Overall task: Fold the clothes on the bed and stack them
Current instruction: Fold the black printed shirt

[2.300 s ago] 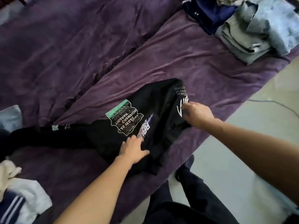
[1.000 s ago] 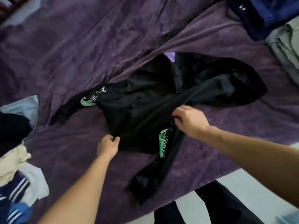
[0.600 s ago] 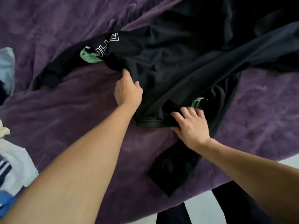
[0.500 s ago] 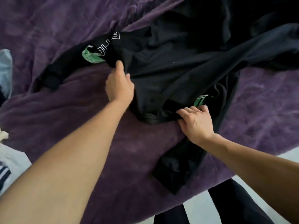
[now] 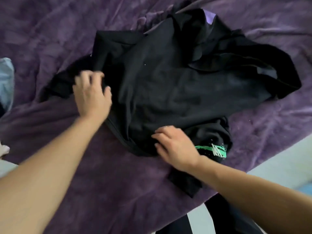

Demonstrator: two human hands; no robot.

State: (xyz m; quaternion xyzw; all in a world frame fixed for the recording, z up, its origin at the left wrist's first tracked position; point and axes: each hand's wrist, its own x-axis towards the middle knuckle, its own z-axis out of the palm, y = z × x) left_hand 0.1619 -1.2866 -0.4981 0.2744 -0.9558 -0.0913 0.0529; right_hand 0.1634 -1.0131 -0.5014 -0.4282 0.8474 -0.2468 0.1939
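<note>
Head view, clock directions read on the frame, 12 = far from the person.

Black sweatshirt (image 5: 168,85) lies spread and rumpled mid-bed (image 5: 118,183) on the purple cover, plain side up. Its bulk runs out toward 2 o'clock, where a thick band of it loops round. Lilac patch (image 5: 209,17) shows at its 12 o'clock end.

Left hand (image 5: 92,97) is at the sweatshirt's 9 o'clock side, motion-blurred. Fingers (image 5: 82,78) are curled into a bunch of black fabric with the thumb out toward 3 — reads as grasping the cloth where a sleeve trails off toward 9.

Right hand (image 5: 175,149) is at the 6 o'clock hem. Fingers (image 5: 158,135) are bent, tips dug in at the hem edge, grasping it.

Green print (image 5: 211,149) with white marks sits on a folded black part just beside the right hand, at its 3 o'clock. Another black part runs under the right forearm toward 5 o'clock and ends near the bed edge.

Light blue garment (image 5: 5,78) is at the frame's 9 o'clock edge, well apart from the sweatshirt. Pale cloth (image 5: 4,147) is at 8 o'clock — mostly cut off. Light floor (image 5: 278,157) is at 4 o'clock past the bed edge. The person's dark trousers (image 5: 219,217) are at 6 o'clock, just off the bed.
</note>
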